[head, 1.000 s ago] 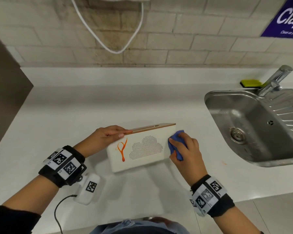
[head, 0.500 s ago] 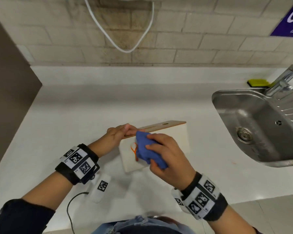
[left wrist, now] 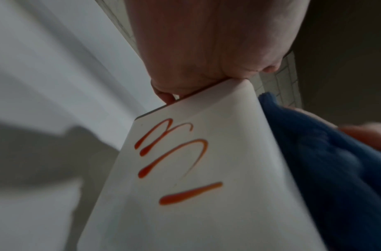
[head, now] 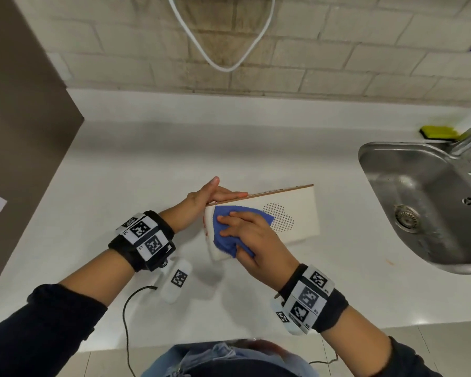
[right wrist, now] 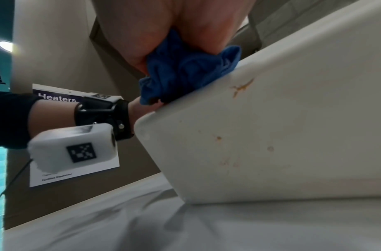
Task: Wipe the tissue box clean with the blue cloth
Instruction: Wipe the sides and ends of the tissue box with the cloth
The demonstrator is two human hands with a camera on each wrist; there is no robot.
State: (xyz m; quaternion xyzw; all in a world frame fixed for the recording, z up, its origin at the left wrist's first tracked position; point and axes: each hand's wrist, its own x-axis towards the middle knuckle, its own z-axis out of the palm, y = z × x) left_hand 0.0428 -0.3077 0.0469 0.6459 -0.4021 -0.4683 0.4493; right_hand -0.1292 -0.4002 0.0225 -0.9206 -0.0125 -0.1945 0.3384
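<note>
Since the earlier frame, the right hand [head: 249, 238] had carried the blue cloth [head: 230, 235] from the tissue box's right end across to its left end, and the orange loop on the front face was now covered. The tissue box [head: 297, 213] stood tilted on the white counter [head: 147, 164], well left of the steel sink [head: 419, 202]. The right hand's fingers lay spread over the bunched cloth, pressing it against the box's front face. The left hand [head: 215, 194] gripped the box's upper left corner, fingers along its wooden top edge. On the box's left end face, orange streaks [left wrist: 174, 152] remained, beside the cloth. A yellow sponge [head: 439, 131] sat behind the sink.
</note>
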